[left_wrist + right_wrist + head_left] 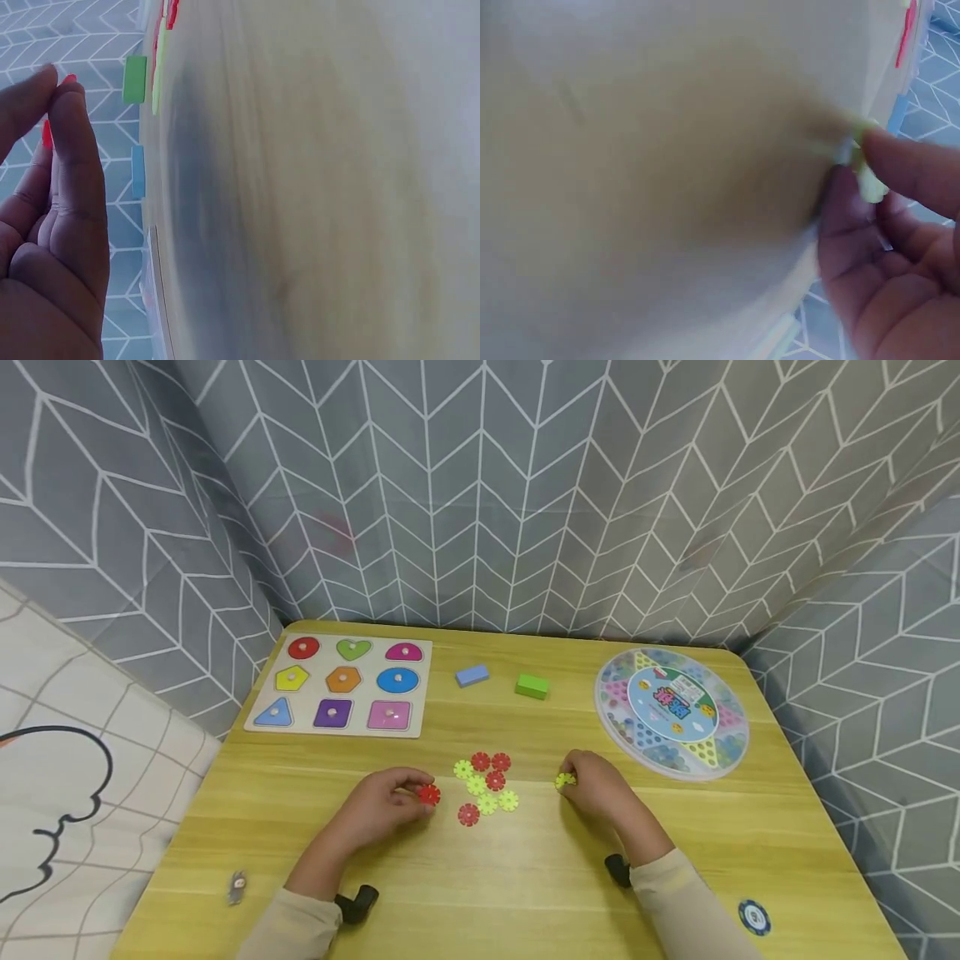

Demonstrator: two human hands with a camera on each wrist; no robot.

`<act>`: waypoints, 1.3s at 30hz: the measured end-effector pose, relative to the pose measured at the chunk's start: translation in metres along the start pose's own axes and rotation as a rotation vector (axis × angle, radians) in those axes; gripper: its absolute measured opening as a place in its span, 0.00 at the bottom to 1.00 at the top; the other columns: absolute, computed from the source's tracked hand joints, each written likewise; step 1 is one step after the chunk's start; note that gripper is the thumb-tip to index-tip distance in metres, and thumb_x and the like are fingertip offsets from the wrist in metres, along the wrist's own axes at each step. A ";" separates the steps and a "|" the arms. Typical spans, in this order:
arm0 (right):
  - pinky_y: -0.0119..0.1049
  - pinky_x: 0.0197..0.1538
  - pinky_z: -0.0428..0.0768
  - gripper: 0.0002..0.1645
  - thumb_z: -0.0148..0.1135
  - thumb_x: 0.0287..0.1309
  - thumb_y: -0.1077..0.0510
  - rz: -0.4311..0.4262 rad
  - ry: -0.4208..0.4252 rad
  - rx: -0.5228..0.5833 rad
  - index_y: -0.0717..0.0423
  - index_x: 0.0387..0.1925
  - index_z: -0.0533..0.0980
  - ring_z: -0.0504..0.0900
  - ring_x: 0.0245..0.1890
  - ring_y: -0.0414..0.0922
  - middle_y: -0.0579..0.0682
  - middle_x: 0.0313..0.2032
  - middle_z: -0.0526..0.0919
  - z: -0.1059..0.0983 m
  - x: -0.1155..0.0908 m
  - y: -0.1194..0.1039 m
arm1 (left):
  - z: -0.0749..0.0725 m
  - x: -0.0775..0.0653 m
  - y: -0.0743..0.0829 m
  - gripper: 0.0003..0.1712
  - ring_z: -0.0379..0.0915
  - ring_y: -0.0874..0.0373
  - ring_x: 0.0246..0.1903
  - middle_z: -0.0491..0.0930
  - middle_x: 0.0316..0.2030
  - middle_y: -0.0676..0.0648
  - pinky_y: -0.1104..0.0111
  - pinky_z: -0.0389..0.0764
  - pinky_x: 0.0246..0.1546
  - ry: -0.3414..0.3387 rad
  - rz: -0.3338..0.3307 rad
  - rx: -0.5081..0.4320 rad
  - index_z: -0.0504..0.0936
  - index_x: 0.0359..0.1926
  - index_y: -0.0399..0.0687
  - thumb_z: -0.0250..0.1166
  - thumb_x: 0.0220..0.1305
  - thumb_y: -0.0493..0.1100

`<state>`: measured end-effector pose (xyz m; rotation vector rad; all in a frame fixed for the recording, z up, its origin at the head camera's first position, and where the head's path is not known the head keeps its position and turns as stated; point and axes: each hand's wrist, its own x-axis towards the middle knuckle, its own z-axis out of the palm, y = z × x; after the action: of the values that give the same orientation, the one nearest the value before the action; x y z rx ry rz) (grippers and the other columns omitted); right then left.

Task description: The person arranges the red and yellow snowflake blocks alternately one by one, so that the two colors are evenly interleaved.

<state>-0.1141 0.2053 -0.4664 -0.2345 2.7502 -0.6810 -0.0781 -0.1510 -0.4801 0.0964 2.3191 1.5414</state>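
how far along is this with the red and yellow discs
Nothing looks finished yet: eight red and yellow discs lie mixed on the table. In hand: left grip pinches a red disc, right grip a yellow one. Remaining, probably: those eight, four of each colour.

Pinching w/ L hand (378, 810) just left of disc cluster (494, 781), also w/ R hand (597, 787) to right of it; extending both forearms (322, 862) fwd.

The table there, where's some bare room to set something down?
The table is bare between the sleeves, nearer than the discs; between the green block and round game board; and between that board and the blue chip. Crowded: mid-table, where the discs lie between left hand and right hand, and back left, under the shape puzzle.
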 end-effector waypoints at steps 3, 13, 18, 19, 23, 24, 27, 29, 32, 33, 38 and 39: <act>0.45 0.45 0.78 0.06 0.69 0.64 0.67 -0.002 0.052 0.119 0.58 0.40 0.80 0.77 0.36 0.45 0.47 0.34 0.79 0.003 -0.005 0.000 | -0.002 -0.005 0.000 0.22 0.83 0.54 0.37 0.83 0.44 0.47 0.64 0.84 0.39 -0.014 0.013 -0.033 0.85 0.54 0.41 0.78 0.59 0.37; 0.37 0.38 0.84 0.07 0.68 0.63 0.69 -0.186 -0.127 0.587 0.63 0.43 0.84 0.83 0.34 0.44 0.50 0.39 0.84 0.029 -0.011 -0.080 | -0.019 -0.026 -0.012 0.21 0.83 0.55 0.37 0.87 0.39 0.47 0.67 0.84 0.38 0.096 -0.040 -0.043 0.87 0.53 0.41 0.79 0.58 0.38; 0.32 0.34 0.80 0.06 0.74 0.58 0.67 -0.227 -0.185 0.494 0.57 0.37 0.86 0.81 0.30 0.37 0.43 0.32 0.82 0.059 0.003 -0.138 | -0.023 -0.035 -0.023 0.22 0.84 0.54 0.39 0.88 0.39 0.46 0.66 0.84 0.39 0.121 -0.100 -0.039 0.88 0.53 0.39 0.79 0.57 0.36; 0.31 0.34 0.79 0.06 0.75 0.57 0.67 -0.235 -0.184 0.449 0.56 0.36 0.85 0.79 0.29 0.36 0.42 0.30 0.82 0.064 0.005 -0.147 | -0.023 -0.036 -0.026 0.21 0.85 0.54 0.39 0.88 0.39 0.46 0.66 0.84 0.39 0.120 -0.105 -0.021 0.88 0.53 0.39 0.79 0.57 0.36; 0.29 0.36 0.76 0.08 0.78 0.55 0.65 -0.270 -0.162 0.234 0.53 0.31 0.83 0.75 0.28 0.33 0.37 0.26 0.79 0.085 0.011 -0.167 | -0.025 -0.038 -0.032 0.21 0.85 0.56 0.38 0.88 0.39 0.47 0.63 0.83 0.40 0.125 -0.103 0.073 0.89 0.51 0.40 0.80 0.56 0.37; 0.28 0.36 0.76 0.09 0.78 0.55 0.64 -0.277 -0.154 0.180 0.52 0.31 0.83 0.75 0.28 0.33 0.37 0.26 0.79 0.088 0.012 -0.169 | -0.026 -0.038 -0.033 0.21 0.85 0.56 0.38 0.88 0.39 0.47 0.62 0.83 0.40 0.126 -0.102 0.101 0.89 0.51 0.40 0.81 0.55 0.38; 0.29 0.38 0.76 0.08 0.77 0.55 0.63 -0.304 -0.131 0.045 0.51 0.31 0.83 0.75 0.29 0.34 0.37 0.26 0.78 0.097 0.016 -0.175 | -0.029 -0.040 -0.033 0.21 0.84 0.58 0.37 0.87 0.38 0.49 0.59 0.83 0.42 0.131 -0.108 0.170 0.90 0.50 0.42 0.81 0.54 0.40; 0.30 0.39 0.76 0.07 0.76 0.55 0.63 -0.322 -0.117 -0.021 0.51 0.31 0.83 0.76 0.31 0.36 0.39 0.27 0.78 0.100 0.018 -0.179 | -0.030 -0.042 -0.033 0.20 0.83 0.58 0.37 0.87 0.39 0.50 0.57 0.82 0.43 0.135 -0.118 0.223 0.90 0.49 0.45 0.82 0.54 0.42; 0.31 0.41 0.77 0.06 0.74 0.55 0.63 -0.320 -0.114 -0.073 0.52 0.31 0.83 0.77 0.33 0.38 0.41 0.28 0.78 0.102 0.020 -0.184 | -0.031 -0.045 -0.031 0.19 0.82 0.58 0.38 0.87 0.40 0.50 0.54 0.81 0.45 0.138 -0.124 0.284 0.91 0.48 0.47 0.82 0.54 0.44; 0.31 0.40 0.77 0.06 0.74 0.55 0.64 -0.319 -0.110 -0.086 0.52 0.31 0.83 0.77 0.33 0.38 0.41 0.28 0.78 0.103 0.020 -0.186 | -0.031 -0.045 -0.031 0.19 0.81 0.58 0.38 0.87 0.41 0.49 0.54 0.81 0.45 0.140 -0.125 0.294 0.91 0.47 0.47 0.82 0.54 0.44; 0.31 0.41 0.77 0.06 0.75 0.56 0.62 -0.294 -0.103 -0.117 0.52 0.33 0.83 0.78 0.33 0.39 0.42 0.29 0.78 0.101 0.019 -0.189 | -0.031 -0.048 -0.031 0.19 0.82 0.59 0.36 0.87 0.38 0.51 0.58 0.81 0.42 0.149 -0.114 0.285 0.91 0.47 0.46 0.82 0.53 0.42; 0.31 0.41 0.77 0.05 0.75 0.56 0.62 -0.293 -0.100 -0.122 0.52 0.33 0.83 0.78 0.33 0.39 0.42 0.29 0.78 0.101 0.019 -0.190 | -0.031 -0.048 -0.032 0.19 0.82 0.60 0.35 0.87 0.37 0.51 0.59 0.81 0.41 0.150 -0.111 0.275 0.91 0.47 0.46 0.82 0.53 0.41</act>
<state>-0.0830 -0.0079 -0.4653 -0.6895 2.6887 -0.5535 -0.0391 -0.2027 -0.4860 -0.0808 2.5956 1.2076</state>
